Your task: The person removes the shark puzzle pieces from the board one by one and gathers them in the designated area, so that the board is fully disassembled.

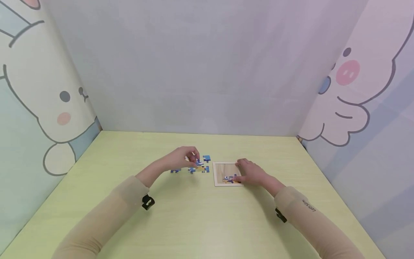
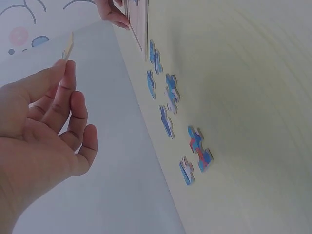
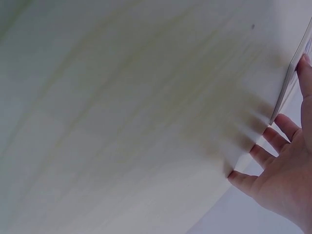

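Observation:
My left hand [image 1: 181,157] is raised over the loose puzzle pieces. Between thumb and index finger it pinches a thin jigsaw piece [image 2: 68,46], seen nearly edge-on in the left wrist view; its picture cannot be made out. My right hand [image 1: 253,173] rests on the right side of a pale-framed puzzle tray [image 1: 214,176], the thumb over its inner area. In the right wrist view the other fingertips [image 3: 235,175] touch the table beside the tray's edge. Several fitted pieces [image 1: 229,178] lie along the tray's bottom, partly hidden by the right thumb.
Several loose blue puzzle pieces lie left of the tray, among them one near its top corner [image 1: 206,158] and a red-and-blue one [image 2: 199,146]. The light yellow table [image 1: 200,216] meets a pale backdrop [image 1: 200,72] with cartoon side panels.

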The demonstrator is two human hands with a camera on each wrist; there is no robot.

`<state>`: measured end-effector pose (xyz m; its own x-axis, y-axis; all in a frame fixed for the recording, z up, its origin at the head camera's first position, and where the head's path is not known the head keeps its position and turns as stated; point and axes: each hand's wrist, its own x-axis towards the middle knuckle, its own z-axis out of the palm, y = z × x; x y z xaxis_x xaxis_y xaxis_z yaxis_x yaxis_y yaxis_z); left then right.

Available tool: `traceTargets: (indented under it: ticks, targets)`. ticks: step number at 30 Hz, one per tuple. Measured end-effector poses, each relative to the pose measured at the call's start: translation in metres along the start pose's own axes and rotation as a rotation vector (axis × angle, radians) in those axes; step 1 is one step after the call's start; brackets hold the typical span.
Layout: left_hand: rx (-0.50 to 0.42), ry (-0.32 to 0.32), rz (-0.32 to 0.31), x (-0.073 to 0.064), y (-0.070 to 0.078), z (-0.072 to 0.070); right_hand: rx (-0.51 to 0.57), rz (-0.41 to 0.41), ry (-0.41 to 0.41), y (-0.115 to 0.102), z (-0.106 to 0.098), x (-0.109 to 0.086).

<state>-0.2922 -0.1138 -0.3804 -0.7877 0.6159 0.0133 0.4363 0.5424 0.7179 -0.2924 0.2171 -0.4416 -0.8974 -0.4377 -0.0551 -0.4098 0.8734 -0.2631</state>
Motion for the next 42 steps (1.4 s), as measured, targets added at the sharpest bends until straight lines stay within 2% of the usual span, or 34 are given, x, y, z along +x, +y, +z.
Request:
traceTargets:
  ticks: [5, 12, 21, 26, 31, 36, 40, 42]
  targets:
    - [-0.001, -0.002, -0.012, -0.019, -0.008, -0.006, -0.019, -0.002, -0.004, 0.003, 0.003, 0.002]
    - [0.015, -0.015, -0.046, -0.041, -0.03, -0.008, -0.003, 0.003, -0.003, 0.0, 0.002, -0.001]
    - [0.0, -0.037, -0.101, -0.059, -0.055, -0.003, -0.007, 0.001, -0.004, 0.001, 0.001, -0.001]
    - [-0.011, -0.041, -0.15, -0.063, -0.062, -0.001, -0.002, -0.004, 0.0, 0.001, 0.002, -0.001]
    - [0.003, -0.05, -0.142, -0.064, -0.065, 0.001, -0.001, -0.001, -0.001, 0.0, 0.002, -0.002]
    - [0.051, -0.028, -0.142, -0.063, -0.068, 0.001, -0.009, -0.002, -0.003, 0.0, 0.002, -0.002]
    - [0.066, -0.003, -0.162, -0.059, -0.064, -0.002, -0.007, -0.003, -0.007, -0.001, 0.001, -0.002]
    - [0.079, 0.01, -0.146, -0.054, -0.058, -0.005, -0.007, -0.002, -0.011, -0.002, 0.0, -0.003]
